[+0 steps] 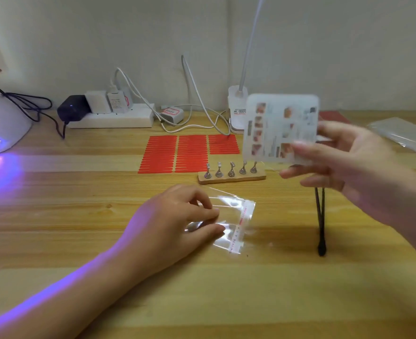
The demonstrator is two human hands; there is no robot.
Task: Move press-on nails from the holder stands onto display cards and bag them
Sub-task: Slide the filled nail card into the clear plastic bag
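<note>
Left hand (177, 216) pinches clear bag (229, 223) flat mid-surface | right hand (344, 162) grips display card (280, 128), raised above holder stand (231, 173) toward the surface's (79, 204) rear edge

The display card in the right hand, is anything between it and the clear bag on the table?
Nothing visible. The right hand holds the display card in the air, up and right of the clear bag, which the left hand holds.

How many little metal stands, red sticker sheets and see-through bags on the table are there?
Metal stands on the wooden base: 5
Red sticker sheets: 3
Clear bag under the left hand: 1
Total: 9
</note>
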